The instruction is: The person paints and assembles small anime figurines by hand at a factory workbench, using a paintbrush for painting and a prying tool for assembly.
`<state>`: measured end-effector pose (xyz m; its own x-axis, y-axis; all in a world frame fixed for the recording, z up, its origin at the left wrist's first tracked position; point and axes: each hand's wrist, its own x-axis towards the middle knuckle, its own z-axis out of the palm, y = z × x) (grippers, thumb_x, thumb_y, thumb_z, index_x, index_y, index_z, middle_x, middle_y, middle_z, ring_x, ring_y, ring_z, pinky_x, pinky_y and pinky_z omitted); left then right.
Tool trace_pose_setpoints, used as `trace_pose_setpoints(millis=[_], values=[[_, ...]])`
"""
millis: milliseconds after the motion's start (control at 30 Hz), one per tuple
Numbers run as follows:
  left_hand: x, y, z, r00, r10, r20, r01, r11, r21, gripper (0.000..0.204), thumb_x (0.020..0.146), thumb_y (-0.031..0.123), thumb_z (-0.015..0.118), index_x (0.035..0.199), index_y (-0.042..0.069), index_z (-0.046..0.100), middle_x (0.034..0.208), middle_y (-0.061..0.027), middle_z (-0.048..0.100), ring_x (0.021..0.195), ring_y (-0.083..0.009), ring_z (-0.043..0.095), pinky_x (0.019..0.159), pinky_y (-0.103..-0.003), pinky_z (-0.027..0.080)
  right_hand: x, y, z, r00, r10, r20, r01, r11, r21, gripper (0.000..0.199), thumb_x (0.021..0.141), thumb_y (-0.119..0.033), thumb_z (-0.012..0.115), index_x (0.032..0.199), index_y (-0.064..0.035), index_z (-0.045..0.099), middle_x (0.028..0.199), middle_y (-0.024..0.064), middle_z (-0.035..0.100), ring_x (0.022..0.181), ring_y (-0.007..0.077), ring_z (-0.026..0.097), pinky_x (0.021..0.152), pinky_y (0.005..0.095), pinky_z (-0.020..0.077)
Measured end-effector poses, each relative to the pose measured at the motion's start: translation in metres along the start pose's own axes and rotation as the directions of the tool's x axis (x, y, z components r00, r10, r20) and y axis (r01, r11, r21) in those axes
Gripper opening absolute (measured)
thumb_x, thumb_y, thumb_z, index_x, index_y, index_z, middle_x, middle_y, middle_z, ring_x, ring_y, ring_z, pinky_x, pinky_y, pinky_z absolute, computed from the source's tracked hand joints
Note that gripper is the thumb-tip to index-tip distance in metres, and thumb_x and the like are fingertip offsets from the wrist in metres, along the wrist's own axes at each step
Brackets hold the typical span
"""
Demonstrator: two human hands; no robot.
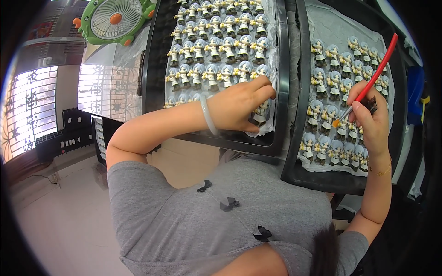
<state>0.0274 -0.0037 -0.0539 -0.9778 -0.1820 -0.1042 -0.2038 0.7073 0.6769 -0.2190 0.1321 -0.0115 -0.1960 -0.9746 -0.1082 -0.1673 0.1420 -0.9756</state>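
My left hand (239, 108), with a pale bangle on the wrist, reaches over the left black tray (281, 83) and closes on a small grey-haired figurine (261, 114) at the near end of the rows. Several rows of the same figurines (216, 48) stand on white paper in that tray. My right hand (370, 122) holds a red-handled paintbrush (375, 73). Its orange-tipped bristles (337, 123) touch a figurine in the right black tray (294, 152), which also carries several rows of figurines (336, 69) on white paper.
A green frog-shaped fan (115, 19) stands at the far left beyond the trays. Black crates (69, 133) sit on the floor by a window with patterned grilles (27, 106). My grey shirt with small black bows (221, 202) fills the lower middle.
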Motion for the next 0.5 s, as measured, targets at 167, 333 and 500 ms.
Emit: trace_pose_setpoints(millis=[167,333,500], values=[[-0.005,-0.008,0.015,0.999,0.05,-0.017,-0.047,0.988,0.15,0.065,0.051,0.02,0.08,0.105,0.007,0.046,0.105,-0.0062,0.047,0.095,-0.0272,0.048,0.079,-0.038,0.037,0.007,0.008,-0.004,0.999,0.023,0.029,-0.023,1.0,-0.021,0.008,0.076,-0.009,0.05,0.08,-0.002,0.051,0.074,0.0007,0.048,0.058,0.0053,0.044,0.053,0.0189,0.0371],[-0.008,-0.01,0.015,0.997,0.047,-0.066,-0.024,0.949,0.314,0.066,0.052,0.026,0.079,0.108,0.009,0.048,0.108,-0.0035,0.048,0.098,-0.024,0.046,0.079,-0.037,0.036,0.018,0.026,-0.014,1.0,0.029,0.01,-0.028,0.998,-0.055,0.008,0.079,-0.012,0.051,0.08,-0.0039,0.052,0.069,-0.0024,0.048,0.055,0.0037,0.043,0.051,0.0172,0.033],[-0.012,-0.019,-0.034,0.999,-0.048,0.011,0.045,0.981,0.187,0.034,0.066,0.023,0.072,0.094,0.01,0.058,0.087,-0.001,0.059,0.089,-0.0221,0.051,0.078,-0.036,0.037,0.017,0.026,-0.013,1.0,0.026,0.008,-0.026,0.998,-0.05,0.008,0.079,-0.013,0.051,0.08,-0.0053,0.053,0.067,-0.0033,0.047,0.054,0.0029,0.043,0.048,0.0169,0.0293]])
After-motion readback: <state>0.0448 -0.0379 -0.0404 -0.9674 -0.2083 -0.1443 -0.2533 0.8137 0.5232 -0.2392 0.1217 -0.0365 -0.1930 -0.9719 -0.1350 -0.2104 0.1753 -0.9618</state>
